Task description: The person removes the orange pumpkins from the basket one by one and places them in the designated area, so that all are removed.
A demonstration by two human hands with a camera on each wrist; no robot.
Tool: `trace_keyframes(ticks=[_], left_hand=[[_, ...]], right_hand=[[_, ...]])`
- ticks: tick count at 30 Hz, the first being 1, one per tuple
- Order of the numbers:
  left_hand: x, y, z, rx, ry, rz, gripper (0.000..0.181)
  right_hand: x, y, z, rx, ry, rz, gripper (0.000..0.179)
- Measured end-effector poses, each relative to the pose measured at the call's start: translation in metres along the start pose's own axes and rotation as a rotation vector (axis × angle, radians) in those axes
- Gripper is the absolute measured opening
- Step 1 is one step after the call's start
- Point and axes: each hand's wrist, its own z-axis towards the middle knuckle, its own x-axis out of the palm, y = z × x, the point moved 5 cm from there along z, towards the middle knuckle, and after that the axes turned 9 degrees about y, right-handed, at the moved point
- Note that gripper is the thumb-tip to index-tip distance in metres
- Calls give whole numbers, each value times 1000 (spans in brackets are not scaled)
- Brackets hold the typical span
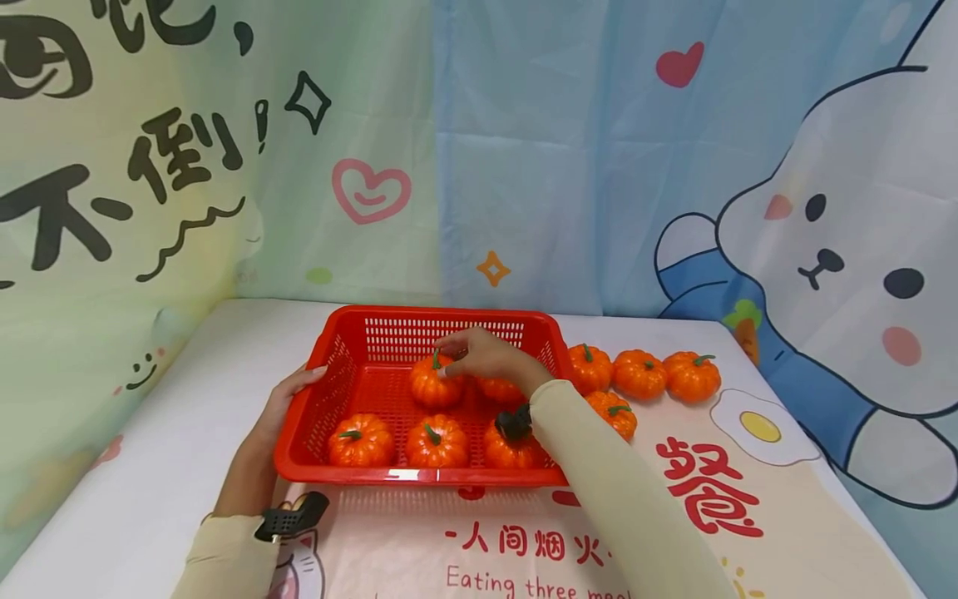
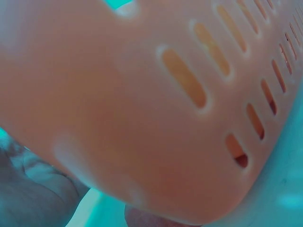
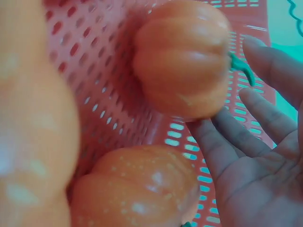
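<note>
A red plastic basket (image 1: 337, 477) with slotted walls holds several small orange pumpkins with green stems. At its left side my left hand (image 1: 279, 405) grips the rim; the left wrist view shows the slotted basket wall (image 2: 118, 118) close up, hiding most of the fingers. My right hand (image 1: 490, 356) reaches inside, over a pumpkin (image 1: 432, 388) in the back row. In the right wrist view, the fingers of the right hand (image 3: 265, 165) spread beside that pumpkin (image 3: 182, 59), close to its stem, not closed round it. Another pumpkin (image 1: 497, 389) lies just right, partly covered by the arm.
Three pumpkins (image 1: 437, 442) line the basket's front side. Outside, to the right, several more pumpkins (image 1: 639, 374) sit on the table. A printed mat (image 1: 718, 466) covers the table's front and right. A patterned curtain (image 1: 516, 166) hangs behind.
</note>
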Motion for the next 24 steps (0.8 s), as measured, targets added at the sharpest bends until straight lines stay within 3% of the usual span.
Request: trace_keyframes(ticks=[9,19,24], left_hand=[[-2,1,0,0,-14,8,52],[-1,1,0,-20,-40,-16,53],[-1,0,0,-15,-24,-28,52]], right_hand=[[2,-4,3,44,3,-22,57],[13,-2,2,73,101,-53,59],[15,-2,4,103,108,-27,55]])
